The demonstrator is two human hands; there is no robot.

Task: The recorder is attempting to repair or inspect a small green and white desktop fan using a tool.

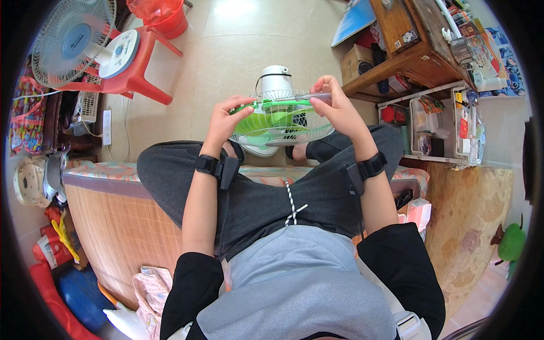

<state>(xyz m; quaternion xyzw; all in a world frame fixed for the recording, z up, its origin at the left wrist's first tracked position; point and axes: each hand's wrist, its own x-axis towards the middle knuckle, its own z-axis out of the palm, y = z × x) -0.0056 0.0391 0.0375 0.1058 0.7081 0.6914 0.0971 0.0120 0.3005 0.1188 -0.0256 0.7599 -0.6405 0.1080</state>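
Observation:
An electric fan (275,120) with green blades, a white wire grille and a green rim band stands on the floor between my legs. Its white motor housing (274,78) shows behind the grille. My left hand (225,120) pinches the left part of the green rim (277,103) between thumb and fingers. At the top right of the rim, my right hand (340,107) grips the clear handle of a screwdriver (318,97). Its thin shaft points left along the rim toward my left fingers. Whether the tip sits in a screw is too small to tell.
A second fan (76,42) rests on a red plastic stool (144,65) at far left, near a red bucket (170,22). On the right are a wooden cabinet (391,56) and a white rack (430,124). A white power strip (107,127) lies at left. I sit on a mat-covered bed (119,226).

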